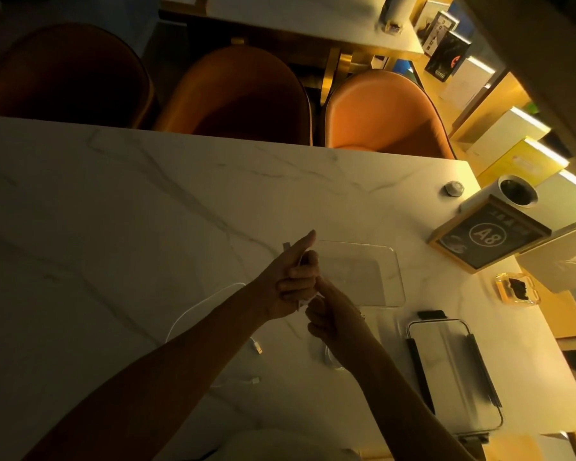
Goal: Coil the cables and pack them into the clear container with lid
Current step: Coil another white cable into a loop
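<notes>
White cable [193,311] looped on marble table [147,201], one end gripped in left hand [291,281] fingers curled, right hand [330,316] pinching it close below, clear container [363,274] just beyond, lid [453,371] at right

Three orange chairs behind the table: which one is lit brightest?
The rightmost chair, nearest the shelf side. Its seat glows light orange; the middle chair and left chair sit in shadow.

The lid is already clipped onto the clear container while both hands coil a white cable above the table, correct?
Not quite. The head view shows the lid lying on the table, apart from the open container. The rest holds: the left hand and right hand work the white cable above the table.
</notes>
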